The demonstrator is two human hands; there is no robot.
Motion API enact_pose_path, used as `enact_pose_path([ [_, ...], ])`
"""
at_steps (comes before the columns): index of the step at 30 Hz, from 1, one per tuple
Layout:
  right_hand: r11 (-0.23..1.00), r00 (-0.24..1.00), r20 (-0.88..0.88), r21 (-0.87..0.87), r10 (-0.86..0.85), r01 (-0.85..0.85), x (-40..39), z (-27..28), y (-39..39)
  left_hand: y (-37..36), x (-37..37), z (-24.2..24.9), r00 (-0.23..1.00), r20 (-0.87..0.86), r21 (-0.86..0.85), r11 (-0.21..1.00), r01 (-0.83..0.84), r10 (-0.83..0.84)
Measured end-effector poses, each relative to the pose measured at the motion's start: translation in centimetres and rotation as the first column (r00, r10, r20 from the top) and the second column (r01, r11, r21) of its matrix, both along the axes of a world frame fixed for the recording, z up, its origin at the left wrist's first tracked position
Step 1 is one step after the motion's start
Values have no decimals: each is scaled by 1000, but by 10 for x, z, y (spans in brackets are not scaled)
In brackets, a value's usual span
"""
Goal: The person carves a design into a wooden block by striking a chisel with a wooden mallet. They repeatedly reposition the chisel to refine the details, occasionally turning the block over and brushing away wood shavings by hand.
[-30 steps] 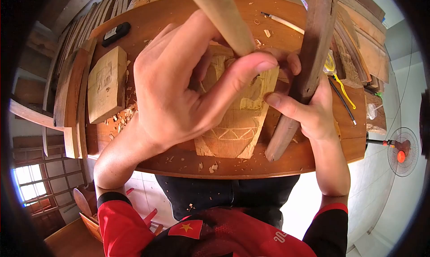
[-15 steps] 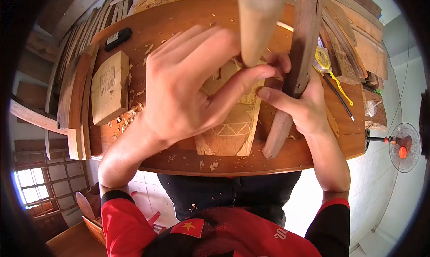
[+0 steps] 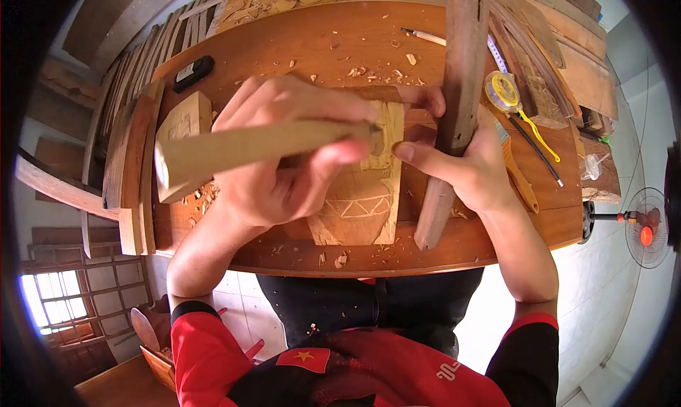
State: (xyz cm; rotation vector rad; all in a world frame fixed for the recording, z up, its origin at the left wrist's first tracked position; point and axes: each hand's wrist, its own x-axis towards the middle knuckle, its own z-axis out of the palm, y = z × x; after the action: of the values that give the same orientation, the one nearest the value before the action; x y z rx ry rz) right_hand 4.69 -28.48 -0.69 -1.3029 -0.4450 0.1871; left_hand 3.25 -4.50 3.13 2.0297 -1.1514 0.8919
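Observation:
My left hand (image 3: pixel 266 173) is closed around a wooden-handled carving chisel (image 3: pixel 248 151). Its thick handle slants out to the left, and its tip, mostly hidden by my fingers, is at the carved wooden board (image 3: pixel 355 226). Cut lines and a zigzag pattern show on this pale board, which lies in front of me; my left hand covers part of it. Right of the board, my right hand (image 3: pixel 475 169) wraps round a long dark wooden bar (image 3: pixel 461 73), thumb across its near side and fingertips showing on the left.
Another carved block (image 3: pixel 186 116) lies at the left among wood shavings (image 3: pixel 206 198). A yellow tape measure (image 3: pixel 502 91), a black pencil (image 3: pixel 535 151) and a brush (image 3: pixel 521 176) are at the right. A thin tool (image 3: pixel 425 36) and a black case (image 3: pixel 193 73) lie farther back. Planks (image 3: pixel 131 166) line the left.
The chisel handle has swung from upright to slanting left, low over my left hand. My left hand has turned with it. The right hand stays on the bar; the view has shifted slightly.

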Motion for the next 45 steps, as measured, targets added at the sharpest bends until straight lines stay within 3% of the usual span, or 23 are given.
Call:
enact_pose_path([
  [4, 1000, 999, 35, -21, -21, 22, 1, -2, 1, 2, 5, 5, 997, 23, 109, 991, -82, 80],
  [6, 999, 995, 94, -41, -32, 36, 3, -6, 0, -1, 8, 4, 997, 22, 123, 990, -71, 69],
  [13, 995, 997, 40, -65, -71, 73, 4, -7, 2, -4, 15, -2, 999, -39, 122, 992, -12, 17],
  [15, 987, 994, 61, -130, -85, 93, 4, -4, 0, -3, 18, -2, 1000, -8, 148, 989, 3, -2],
  [22, 989, 991, 93, -101, -100, 109, 6, -9, 0, 1, 26, -6, 997, 32, 184, 981, 65, -72],
  [25, 984, 988, 110, -135, -105, 119, 6, -7, 1, -3, 22, -3, 999, -2, 236, 971, 37, -38],
  [31, 985, 994, -10, -140, -107, 105, 11, -14, 0, -7, 18, -19, 985, -170, 144, 990, 4, 21],
  [34, 986, 994, -20, -128, -111, 107, 10, -15, 1, -9, 15, -22, 989, -148, 80, 997, 8, 4],
  [41, 987, 991, -57, -113, -118, 111, 10, -14, 0, 1, 2, -21, 988, 24, 221, 963, -155, 153],
  [45, 991, 992, 16, -39, -125, 126, 10, -10, -1, -1, 6, -27, 994, -102, 121, 993, -11, 23],
])
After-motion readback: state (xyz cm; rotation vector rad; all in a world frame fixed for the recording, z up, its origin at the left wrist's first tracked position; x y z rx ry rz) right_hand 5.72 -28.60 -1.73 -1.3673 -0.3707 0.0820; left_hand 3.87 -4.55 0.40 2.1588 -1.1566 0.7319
